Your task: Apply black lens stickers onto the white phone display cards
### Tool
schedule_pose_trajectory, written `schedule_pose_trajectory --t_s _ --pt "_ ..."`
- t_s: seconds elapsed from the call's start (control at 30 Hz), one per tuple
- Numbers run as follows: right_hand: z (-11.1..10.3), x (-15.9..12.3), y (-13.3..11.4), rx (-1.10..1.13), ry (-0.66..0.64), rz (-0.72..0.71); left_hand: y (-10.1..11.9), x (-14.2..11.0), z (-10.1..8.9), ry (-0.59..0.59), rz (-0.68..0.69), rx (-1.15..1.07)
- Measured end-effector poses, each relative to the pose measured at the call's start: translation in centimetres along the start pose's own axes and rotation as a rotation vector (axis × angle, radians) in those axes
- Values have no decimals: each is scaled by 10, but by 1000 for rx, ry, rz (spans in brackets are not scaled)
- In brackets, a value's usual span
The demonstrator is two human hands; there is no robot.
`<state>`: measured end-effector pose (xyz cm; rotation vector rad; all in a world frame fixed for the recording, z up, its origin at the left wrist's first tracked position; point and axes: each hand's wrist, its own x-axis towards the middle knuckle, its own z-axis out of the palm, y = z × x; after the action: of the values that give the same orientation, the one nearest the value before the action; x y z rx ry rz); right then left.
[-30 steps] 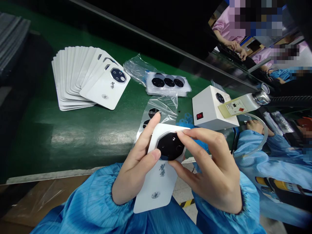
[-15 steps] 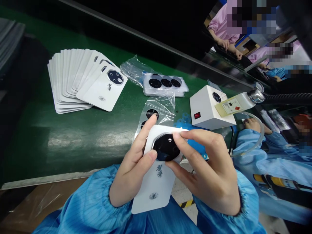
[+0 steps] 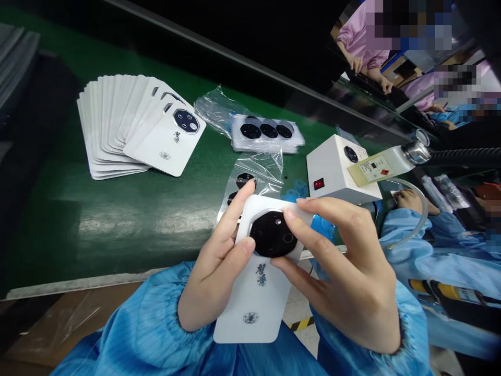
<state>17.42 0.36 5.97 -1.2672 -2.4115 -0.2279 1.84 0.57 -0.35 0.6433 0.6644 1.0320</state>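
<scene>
A white phone back cover [image 3: 250, 297] with dark lettering and a round emblem is tilted in front of me. My left hand [image 3: 217, 271] grips it by its left edge, thumb on the front beside the camera area. On its upper part lies a glossy black octagonal camera lens cover [image 3: 272, 237], within a silvery rim. My right hand [image 3: 348, 271] is closed on this lens cover, thumb at its lower edge and a fingertip at its upper right; another finger touches the back cover's top edge. Whether the lens cover is fully seated I cannot tell.
Fanned white back covers [image 3: 113, 125] lie on the green bench [image 3: 97, 219]. Behind my hands are a stack of bagged lens covers [image 3: 270, 130], an open clear bag [image 3: 262, 177], blue film scraps [image 3: 295, 190], and a white box [image 3: 332, 167] with a bottle [image 3: 379, 164]. Co-workers sit nearby.
Both hands and the back cover have shifted slightly right in view, and the cover faces me more squarely. The lens cover sits at a slightly different angle under my right fingers.
</scene>
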Motion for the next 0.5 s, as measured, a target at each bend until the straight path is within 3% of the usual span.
schedule_pose_trajectory --t_s 0.17,0.5 --pt "-3 -1 -1 19 -11 6 -1 -3 2 59 131 90" --pt "-12 1 -5 13 -39 18 6 -9 6 70 51 90"
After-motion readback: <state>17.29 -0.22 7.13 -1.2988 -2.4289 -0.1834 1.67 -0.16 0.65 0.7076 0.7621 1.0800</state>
